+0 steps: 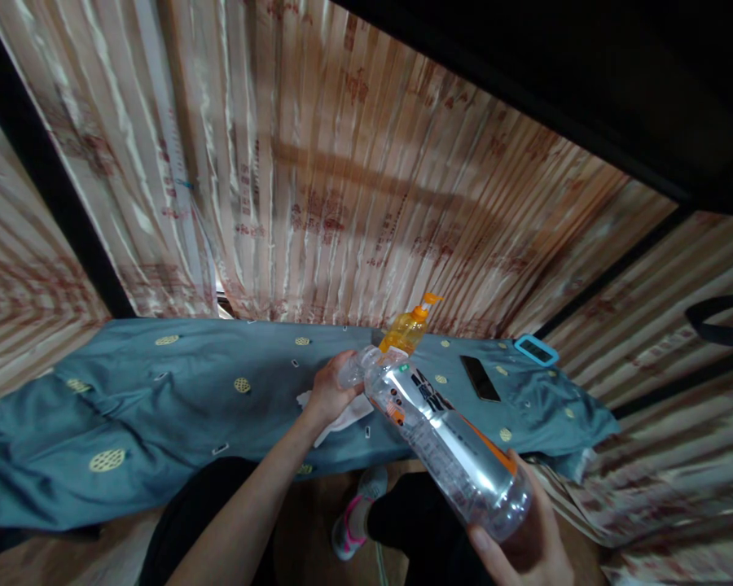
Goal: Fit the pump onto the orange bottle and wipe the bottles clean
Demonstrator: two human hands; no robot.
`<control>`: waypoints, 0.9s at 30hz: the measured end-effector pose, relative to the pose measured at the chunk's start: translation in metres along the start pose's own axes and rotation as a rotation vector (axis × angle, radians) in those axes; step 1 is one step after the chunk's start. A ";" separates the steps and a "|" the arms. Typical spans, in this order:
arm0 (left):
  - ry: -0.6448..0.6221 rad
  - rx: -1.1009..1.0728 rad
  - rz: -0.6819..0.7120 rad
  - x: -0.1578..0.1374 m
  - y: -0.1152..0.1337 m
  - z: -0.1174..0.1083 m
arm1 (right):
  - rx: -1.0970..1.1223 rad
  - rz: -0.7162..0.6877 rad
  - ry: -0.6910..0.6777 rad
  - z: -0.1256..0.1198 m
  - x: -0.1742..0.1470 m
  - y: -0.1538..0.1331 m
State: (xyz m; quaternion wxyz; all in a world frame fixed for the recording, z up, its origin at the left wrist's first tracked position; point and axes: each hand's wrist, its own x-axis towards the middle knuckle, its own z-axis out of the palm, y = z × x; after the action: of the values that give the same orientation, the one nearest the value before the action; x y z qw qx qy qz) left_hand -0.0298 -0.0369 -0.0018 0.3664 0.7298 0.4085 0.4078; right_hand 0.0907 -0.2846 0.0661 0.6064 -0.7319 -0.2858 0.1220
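A large clear plastic bottle (445,439) with a silver and orange label slants across the view, its base low at the right. My right hand (531,529) is closed round that base. My left hand (333,391) grips a small clear plastic container (353,369), whose exact kind I cannot make out. The bottle's neck end meets or overlaps this container; whether they touch is unclear. Just behind stands a pump bottle (406,330) of yellow liquid with an orange pump head, partly hidden by the big bottle. Beneath my left hand lies a white tissue or cloth (348,415).
A blue-green patterned sheet (189,391) covers the bed surface. On its right side lie a dark phone (480,379) and a blue-framed digital clock (536,351). Printed curtains (342,179) hang behind. My legs and a shoe (348,533) show below.
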 end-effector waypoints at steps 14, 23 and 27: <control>0.011 -0.020 0.013 -0.001 -0.004 0.002 | 0.079 -0.020 -0.055 -0.005 0.002 0.002; 0.008 -0.048 0.017 -0.002 -0.005 0.003 | 0.018 -0.083 0.009 -0.002 0.001 -0.005; 0.013 -0.050 0.019 -0.002 -0.004 0.002 | -0.013 -0.094 0.019 -0.002 0.001 -0.005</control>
State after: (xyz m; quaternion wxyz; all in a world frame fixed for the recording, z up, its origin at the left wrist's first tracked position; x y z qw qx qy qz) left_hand -0.0300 -0.0373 -0.0062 0.3781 0.7216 0.3935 0.4260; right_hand 0.0906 -0.2851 0.0713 0.6093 -0.7228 -0.3150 0.0842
